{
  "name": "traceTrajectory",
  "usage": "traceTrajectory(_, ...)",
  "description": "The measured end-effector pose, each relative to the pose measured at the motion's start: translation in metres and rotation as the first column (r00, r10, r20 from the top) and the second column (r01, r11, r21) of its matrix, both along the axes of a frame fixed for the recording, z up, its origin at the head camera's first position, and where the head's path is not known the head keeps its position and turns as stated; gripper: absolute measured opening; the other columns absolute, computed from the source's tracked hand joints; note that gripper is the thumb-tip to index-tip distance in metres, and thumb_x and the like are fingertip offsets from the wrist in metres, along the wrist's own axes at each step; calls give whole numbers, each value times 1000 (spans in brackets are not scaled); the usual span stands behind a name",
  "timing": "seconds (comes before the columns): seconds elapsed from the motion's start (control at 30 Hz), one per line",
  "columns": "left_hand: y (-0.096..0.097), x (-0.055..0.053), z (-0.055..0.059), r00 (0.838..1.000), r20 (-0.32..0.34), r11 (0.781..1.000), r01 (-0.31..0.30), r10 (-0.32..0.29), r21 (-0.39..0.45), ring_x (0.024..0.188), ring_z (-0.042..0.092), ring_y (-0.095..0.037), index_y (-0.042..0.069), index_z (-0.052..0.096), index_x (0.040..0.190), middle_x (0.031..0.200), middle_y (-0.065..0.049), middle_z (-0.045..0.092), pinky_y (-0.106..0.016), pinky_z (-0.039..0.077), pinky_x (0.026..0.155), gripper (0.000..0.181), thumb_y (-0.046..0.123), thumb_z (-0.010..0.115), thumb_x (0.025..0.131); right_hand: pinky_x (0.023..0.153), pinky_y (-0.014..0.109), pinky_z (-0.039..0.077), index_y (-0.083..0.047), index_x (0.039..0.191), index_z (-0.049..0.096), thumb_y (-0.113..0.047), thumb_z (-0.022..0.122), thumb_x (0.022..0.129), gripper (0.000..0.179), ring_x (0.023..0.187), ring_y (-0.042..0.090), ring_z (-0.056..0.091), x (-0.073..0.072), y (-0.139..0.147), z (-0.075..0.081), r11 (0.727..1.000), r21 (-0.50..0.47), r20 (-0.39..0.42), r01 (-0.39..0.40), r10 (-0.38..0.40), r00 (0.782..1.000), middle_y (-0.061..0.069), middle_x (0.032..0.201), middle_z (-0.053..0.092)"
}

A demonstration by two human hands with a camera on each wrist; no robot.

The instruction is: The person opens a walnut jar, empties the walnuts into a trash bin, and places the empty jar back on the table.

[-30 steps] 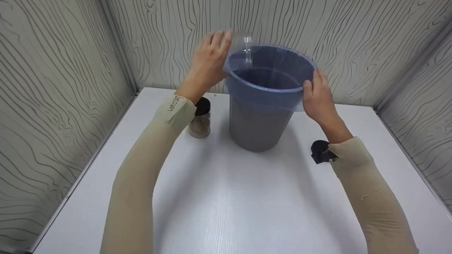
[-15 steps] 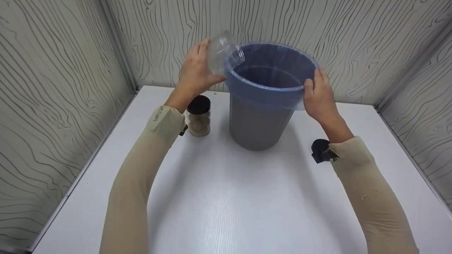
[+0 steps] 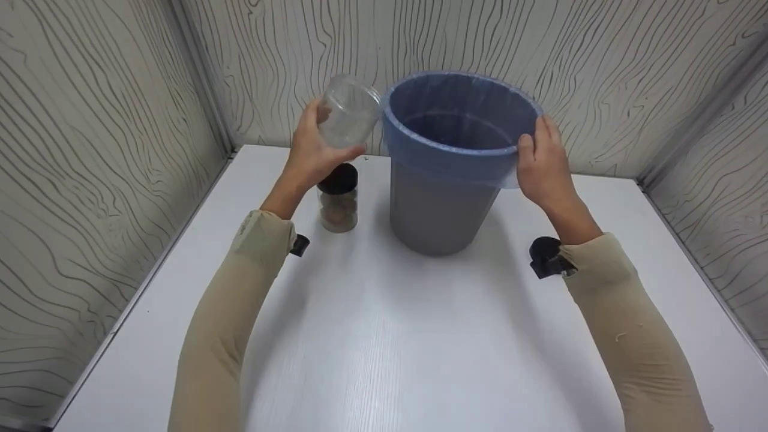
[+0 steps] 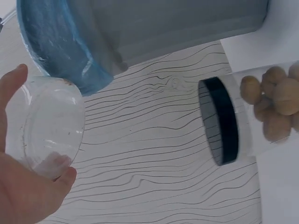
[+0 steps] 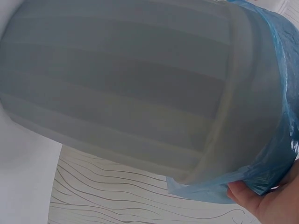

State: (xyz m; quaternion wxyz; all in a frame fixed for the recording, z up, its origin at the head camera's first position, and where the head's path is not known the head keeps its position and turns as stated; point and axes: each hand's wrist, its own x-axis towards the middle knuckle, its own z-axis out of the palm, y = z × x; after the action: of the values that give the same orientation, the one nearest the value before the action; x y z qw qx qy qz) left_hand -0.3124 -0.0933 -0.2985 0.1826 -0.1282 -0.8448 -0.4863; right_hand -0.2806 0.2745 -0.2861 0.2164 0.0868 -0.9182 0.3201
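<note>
My left hand (image 3: 312,144) grips a clear jar (image 3: 351,114), tilted, left of the bin's rim. In the left wrist view, the fingers and thumb curl round the clear jar (image 4: 53,123), and a fingertip shows through its wall. No lid is seen on it. The grey trash bin (image 3: 441,216) stands upright, lined with a blue plastic bag (image 3: 447,159) folded over its rim. My right hand (image 3: 543,165) holds the bin's rim at the right, thumb outside on the bag. In the right wrist view, part of that hand (image 5: 275,205) is cut off by the frame.
A capped clear jar (image 3: 339,207) with several round brown, nut-like pieces stands left of the bin, below my left hand. The bin and jar stand on a white table (image 3: 384,336). Wood-patterned walls (image 3: 288,60) close in the back and sides.
My left hand has drawn the clear jar left and down, from over the bin's opening to outside its rim, turning it less steeply. The right hand stays on the rim.
</note>
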Motion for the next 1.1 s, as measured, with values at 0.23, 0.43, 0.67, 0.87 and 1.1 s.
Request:
traceTrajectory(0.23, -19, 4, -28, 999, 47, 987, -9, 1, 163, 129, 37, -14, 17, 25, 147, 144, -4, 38, -38, 36, 100, 101, 37, 84, 68, 113, 42, 8, 12, 145, 14, -26, 22, 101, 59, 141, 35, 8, 0, 0, 1, 1000, -3, 10, -1, 1, 1000, 27, 152, 10)
traceTrajectory(0.43, -33, 9, -53, 999, 52, 969, -29, 16, 244, 131, 35, -19, 14, 26, 144, 144, -7, 38, -39, 32, 103, 98, 37, 84, 68, 113, 41, 9, 12, 145, 15, -26, 22, 101, 58, 141, 34, 9, 0, 0, 1, 1000, -10, -1, 4, -4, 1000, 26, 152, 12)
traceTrajectory(0.67, -42, 15, -77, 995, 86, 967, -73, 54, 244, 135, 31, -23, 10, 22, 145, 146, -11, 34, -37, 25, 109, 98, 35, 82, 72, 113, 40, 9, 12, 145, 17, -26, 23, 100, 59, 141, 34, 11, -1, 0, 0, 1000, -10, -19, 6, -7, 1000, 26, 151, 14)
traceTrajectory(0.87, -49, 20, -92, 990, 97, 960, -121, 100, 252, 130, 35, -22, 6, 26, 142, 140, -11, 40, -35, 27, 107, 92, 33, 81, 72, 113, 40, 10, 12, 145, 17, -26, 23, 100, 59, 141, 34, 11, -1, 0, 0, 1000, -4, -22, 10, -10, 1000, 26, 151, 14)
traceTrajectory(1.1, -58, 23, -107, 984, 140, 951, -146, 111, 271, 129, 36, -24, 5, 23, 143, 140, -12, 40, -35, 28, 107, 94, 33, 81, 73, 114, 40, 7, 11, 145, 15, -30, 21, 100, 61, 141, 33, 7, 2, 1, 0, 1000, -1, 2, 5, -5, 1000, 25, 153, 10)
